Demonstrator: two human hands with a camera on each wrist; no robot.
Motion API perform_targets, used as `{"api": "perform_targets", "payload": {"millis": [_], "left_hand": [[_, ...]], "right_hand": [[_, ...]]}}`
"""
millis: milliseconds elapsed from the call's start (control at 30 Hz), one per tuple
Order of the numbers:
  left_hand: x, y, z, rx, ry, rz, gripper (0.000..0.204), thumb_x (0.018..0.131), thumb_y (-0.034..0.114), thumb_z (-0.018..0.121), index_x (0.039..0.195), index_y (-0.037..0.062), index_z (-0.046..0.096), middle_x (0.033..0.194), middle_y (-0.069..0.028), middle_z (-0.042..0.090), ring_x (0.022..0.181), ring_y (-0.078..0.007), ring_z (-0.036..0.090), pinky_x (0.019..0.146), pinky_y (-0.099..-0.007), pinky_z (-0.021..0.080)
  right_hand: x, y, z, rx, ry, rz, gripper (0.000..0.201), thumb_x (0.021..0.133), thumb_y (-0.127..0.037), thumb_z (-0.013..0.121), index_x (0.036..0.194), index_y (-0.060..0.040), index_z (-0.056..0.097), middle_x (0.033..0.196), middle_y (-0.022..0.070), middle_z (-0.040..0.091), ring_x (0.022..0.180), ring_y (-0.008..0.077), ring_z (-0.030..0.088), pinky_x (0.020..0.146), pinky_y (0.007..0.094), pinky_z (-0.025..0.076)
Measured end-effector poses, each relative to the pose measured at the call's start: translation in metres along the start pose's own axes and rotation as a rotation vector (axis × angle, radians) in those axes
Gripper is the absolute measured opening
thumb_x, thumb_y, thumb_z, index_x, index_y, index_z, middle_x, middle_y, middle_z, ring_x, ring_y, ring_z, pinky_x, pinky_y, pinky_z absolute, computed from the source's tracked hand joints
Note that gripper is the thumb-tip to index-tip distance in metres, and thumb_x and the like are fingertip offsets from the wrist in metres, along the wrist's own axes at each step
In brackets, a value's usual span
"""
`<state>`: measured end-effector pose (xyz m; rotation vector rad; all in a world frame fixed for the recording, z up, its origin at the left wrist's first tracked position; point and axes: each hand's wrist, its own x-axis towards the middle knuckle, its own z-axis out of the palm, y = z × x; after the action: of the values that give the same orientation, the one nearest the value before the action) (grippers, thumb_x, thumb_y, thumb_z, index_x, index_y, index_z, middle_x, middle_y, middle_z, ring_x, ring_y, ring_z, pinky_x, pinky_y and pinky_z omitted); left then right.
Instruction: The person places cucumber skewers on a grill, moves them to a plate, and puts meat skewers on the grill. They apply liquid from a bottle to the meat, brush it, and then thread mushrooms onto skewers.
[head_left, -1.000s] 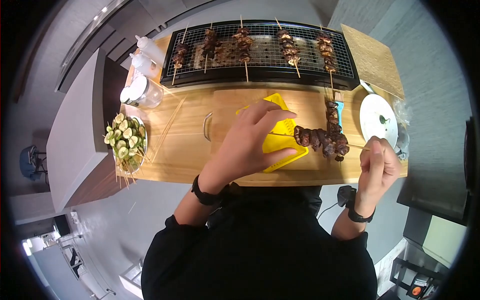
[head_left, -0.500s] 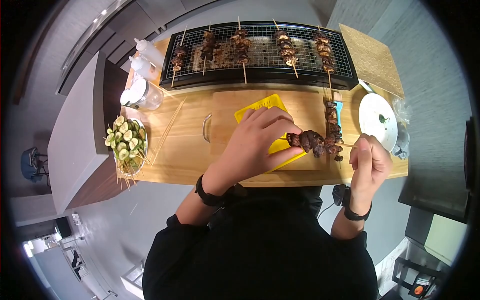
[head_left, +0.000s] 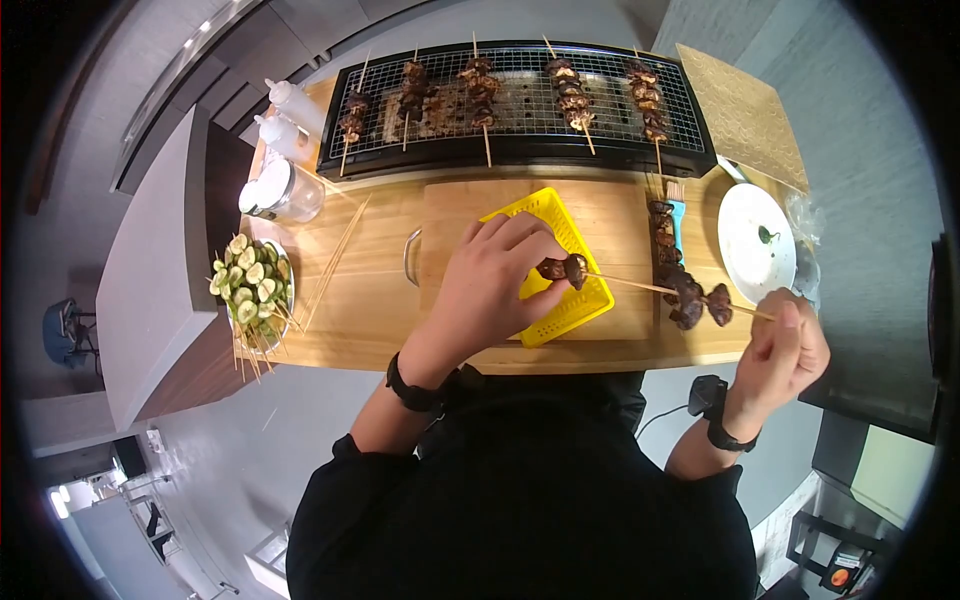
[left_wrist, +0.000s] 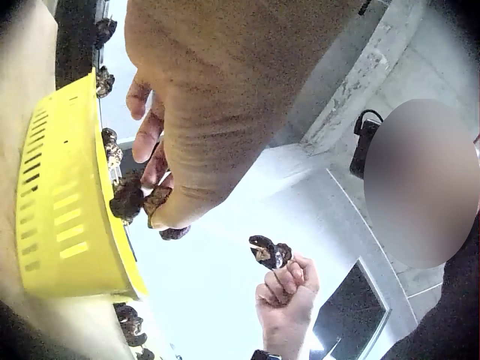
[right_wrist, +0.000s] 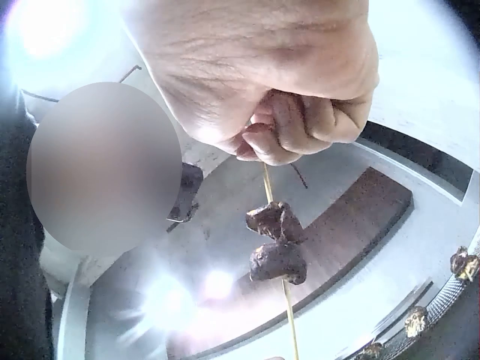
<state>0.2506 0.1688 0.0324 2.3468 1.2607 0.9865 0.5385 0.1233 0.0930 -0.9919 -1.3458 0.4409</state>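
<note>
Above the yellow basket (head_left: 572, 250), my left hand (head_left: 492, 275) pinches dark browned pieces (head_left: 563, 269) at the left end of a wooden skewer (head_left: 630, 285). My right hand (head_left: 778, 350) grips the skewer's other end, its fingers curled round the stick. Between the hands lies a bare stretch of stick, with a couple of dark pieces (head_left: 718, 304) near my right hand. The right wrist view shows two browned pieces (right_wrist: 277, 262) on the stick below my right fist (right_wrist: 285, 120). In the left wrist view, my left hand (left_wrist: 217, 105) is beside the yellow basket (left_wrist: 71, 202).
A grill (head_left: 420, 160) with several skewers stands along the back. A blue brush (head_left: 677, 212) and another skewer (head_left: 664, 232) lie right of the basket on a board (head_left: 450, 210). A white plate (head_left: 745, 215) is at right; cucumber skewers (head_left: 252, 280), jar (head_left: 290, 190) and bottles (head_left: 290, 137) at left.
My right hand moved right with the stick, while my left hand shifted slightly left. The pieces, bunched together before, are now spread apart, some at my left fingers and some toward my right hand.
</note>
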Motion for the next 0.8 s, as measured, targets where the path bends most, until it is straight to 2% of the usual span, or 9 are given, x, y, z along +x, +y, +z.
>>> {"api": "perform_targets", "payload": {"millis": [67, 133, 233, 367, 433, 633, 800], "left_hand": [[-0.004, -0.006, 0.002, 0.021, -0.029, -0.031, 0.025, 0.078, 0.017, 0.081, 0.097, 0.0125, 0.066, 0.105, -0.0055, 0.067, 0.101, -0.0311, 0.063, 0.088, -0.0416, 0.047], [-0.008, -0.014, 0.003, 0.048, -0.103, -0.074, 0.026, 0.079, 0.018, 0.081, 0.100, 0.0121, 0.065, 0.107, -0.0063, 0.068, 0.104, -0.0317, 0.063, 0.090, -0.0421, 0.047], [-0.009, -0.012, 0.003, 0.035, -0.084, -0.099, 0.032, 0.080, 0.019, 0.081, 0.107, 0.0118, 0.066, 0.112, -0.0086, 0.067, 0.108, -0.0326, 0.062, 0.094, -0.0429, 0.047], [-0.005, -0.002, -0.003, -0.018, -0.077, -0.053, 0.044, 0.079, 0.020, 0.084, 0.118, 0.0126, 0.065, 0.118, -0.0112, 0.065, 0.113, -0.0345, 0.061, 0.099, -0.0442, 0.048], [0.000, 0.011, -0.008, -0.066, -0.061, -0.025, 0.050, 0.078, 0.021, 0.086, 0.123, 0.0135, 0.064, 0.120, -0.0118, 0.064, 0.115, -0.0353, 0.060, 0.100, -0.0447, 0.047], [0.016, 0.043, -0.019, -0.129, 0.015, 0.115, 0.060, 0.073, 0.023, 0.090, 0.127, 0.0150, 0.065, 0.123, -0.0093, 0.064, 0.116, -0.0328, 0.061, 0.101, -0.0447, 0.047], [0.023, 0.054, -0.009, -0.245, 0.038, 0.175, 0.049, 0.074, 0.023, 0.089, 0.119, 0.0170, 0.070, 0.117, -0.0043, 0.067, 0.110, -0.0280, 0.063, 0.097, -0.0427, 0.047]], "right_hand": [[0.000, -0.003, -0.004, 0.031, 0.095, 0.028, 0.041, 0.101, -0.008, 0.055, 0.064, -0.0058, 0.039, 0.058, -0.0006, 0.040, 0.053, 0.0060, 0.031, 0.051, 0.0264, 0.018], [0.002, -0.004, -0.010, 0.081, 0.079, 0.030, 0.041, 0.101, -0.008, 0.055, 0.063, -0.0058, 0.039, 0.058, -0.0006, 0.041, 0.053, 0.0064, 0.031, 0.051, 0.0262, 0.019], [-0.002, -0.003, -0.008, 0.075, 0.055, 0.055, 0.041, 0.101, -0.007, 0.055, 0.063, -0.0054, 0.040, 0.057, -0.0002, 0.042, 0.053, 0.0067, 0.033, 0.051, 0.0263, 0.020], [-0.009, 0.001, 0.006, 0.016, -0.018, 0.067, 0.041, 0.102, -0.008, 0.054, 0.063, -0.0043, 0.042, 0.058, 0.0006, 0.044, 0.053, 0.0068, 0.036, 0.051, 0.0266, 0.022], [-0.011, -0.002, 0.016, -0.036, -0.083, 0.069, 0.039, 0.104, -0.010, 0.053, 0.065, -0.0031, 0.046, 0.060, 0.0011, 0.048, 0.054, 0.0077, 0.040, 0.051, 0.0260, 0.027], [-0.018, -0.003, 0.036, -0.077, -0.235, 0.045, 0.031, 0.099, 0.000, 0.058, 0.069, -0.0009, 0.051, 0.061, 0.0026, 0.052, 0.054, 0.0098, 0.045, 0.051, 0.0262, 0.031], [-0.019, -0.001, 0.042, -0.100, -0.270, -0.026, 0.026, 0.095, 0.004, 0.061, 0.071, 0.0004, 0.052, 0.061, 0.0045, 0.051, 0.053, 0.0124, 0.044, 0.050, 0.0280, 0.032]]}}
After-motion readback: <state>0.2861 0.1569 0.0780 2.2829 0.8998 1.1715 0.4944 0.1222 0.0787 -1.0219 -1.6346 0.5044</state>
